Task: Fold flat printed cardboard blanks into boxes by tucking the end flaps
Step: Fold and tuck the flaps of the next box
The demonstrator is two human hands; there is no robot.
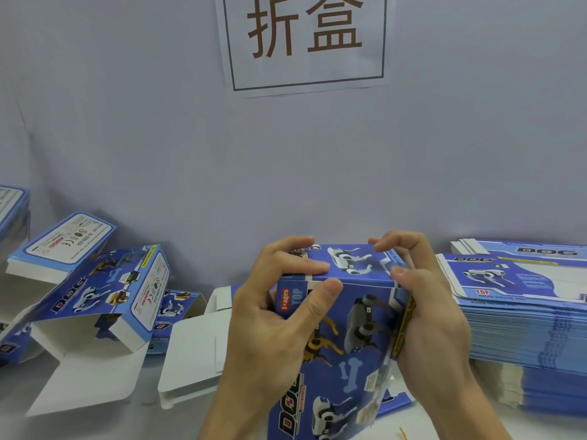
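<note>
box [346, 328]: glossy printed cardboard | blank stack [524, 315]: same card | wall sign [306, 42]: matt paper

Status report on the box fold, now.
Left hand and right hand both grip the box. Top flap folded down. Nothing in the way.

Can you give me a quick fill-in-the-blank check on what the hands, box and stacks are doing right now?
1. Both hands grip one upright ____ box in the middle.
2. The stack of flat blanks lies to the person's ____.
3. The left hand puts its thumb on the box's front and its fingers on the ____ flap.
4. The right hand holds the box's ____ edge.

Missing words: blue; right; top; right
</note>
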